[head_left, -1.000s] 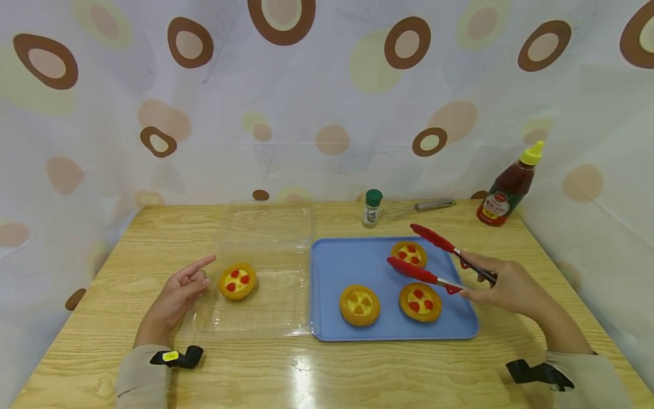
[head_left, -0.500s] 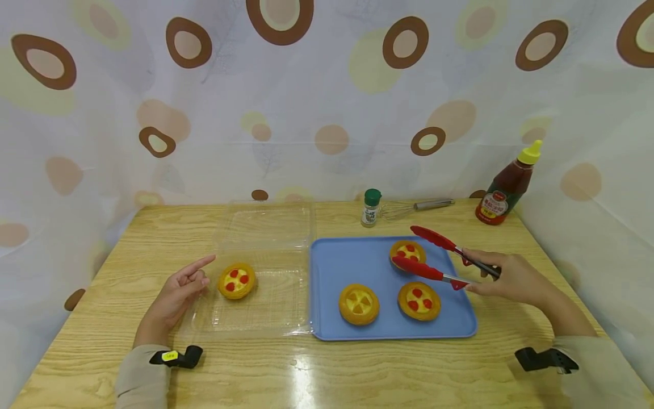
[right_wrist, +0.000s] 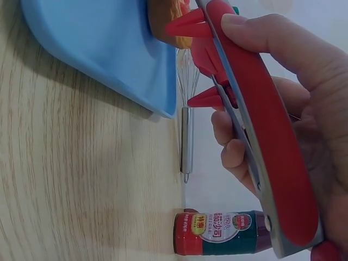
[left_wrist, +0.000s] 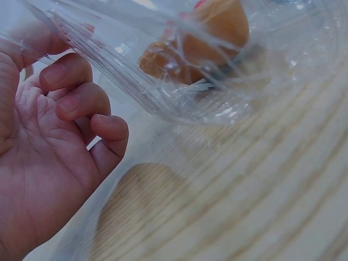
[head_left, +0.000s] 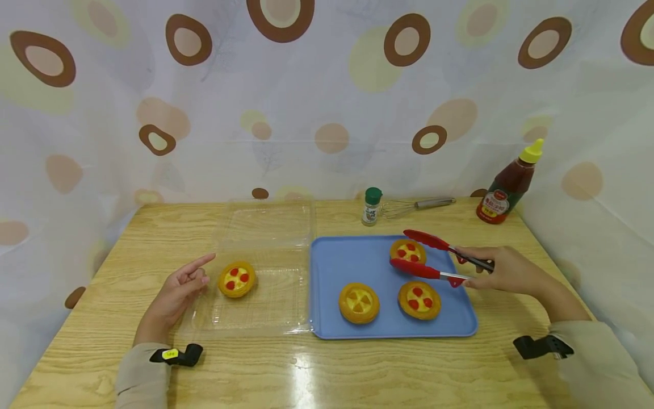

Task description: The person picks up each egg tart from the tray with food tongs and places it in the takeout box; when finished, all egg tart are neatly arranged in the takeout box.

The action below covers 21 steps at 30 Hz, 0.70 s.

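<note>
My left hand [head_left: 175, 295] is at the left edge of an open clear plastic container [head_left: 276, 312], thumb and forefinger pinching its rim in the left wrist view [left_wrist: 54, 147]. Inside that container sits a round tart [head_left: 237, 279] with red pieces on top. My right hand [head_left: 508, 272] grips red-tipped tongs [head_left: 418, 269] by their handles. Their arms are spread, the tips on either side of the far tart [head_left: 410, 250] on the blue tray [head_left: 332, 272] and the lower tip overlapping it in the head view. Nearer on the tray lie a red-topped tart [head_left: 419, 301] and a yellow-topped one [head_left: 359, 303].
The container's raised lid [head_left: 271, 224] lies back behind its base. At the table's rear stand a green-capped shaker [head_left: 371, 207] and a sauce bottle [head_left: 503, 193] with a yellow nozzle. Between them lies a whisk [head_left: 424, 205]. A patterned curtain [head_left: 306, 113] rises behind the wooden table [head_left: 245, 375].
The right hand has shifted slightly and the tongs' tips have come a little closer together around the far tart. The left hand and the tarts stay in place.
</note>
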{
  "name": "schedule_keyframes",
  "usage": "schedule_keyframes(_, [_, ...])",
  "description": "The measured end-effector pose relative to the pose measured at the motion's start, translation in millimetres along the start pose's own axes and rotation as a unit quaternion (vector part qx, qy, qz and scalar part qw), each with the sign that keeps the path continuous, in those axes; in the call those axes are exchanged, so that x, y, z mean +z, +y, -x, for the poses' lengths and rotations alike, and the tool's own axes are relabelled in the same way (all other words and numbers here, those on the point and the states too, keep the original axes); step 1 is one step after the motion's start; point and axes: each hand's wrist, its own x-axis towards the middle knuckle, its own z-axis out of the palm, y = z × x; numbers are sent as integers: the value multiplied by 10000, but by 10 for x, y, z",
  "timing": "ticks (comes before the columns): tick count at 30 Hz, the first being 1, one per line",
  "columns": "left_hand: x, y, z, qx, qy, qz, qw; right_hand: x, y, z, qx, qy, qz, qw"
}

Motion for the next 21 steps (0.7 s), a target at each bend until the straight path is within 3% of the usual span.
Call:
schedule_keyframes(9, [4, 7, 3, -36, 13, -6, 10000, 9, -31, -38, 42, -110, -125, 9999])
schedule_keyframes(21, [17, 16, 1, -12, 48, -6, 10000, 55, -12, -22, 75, 1, 145, 9999])
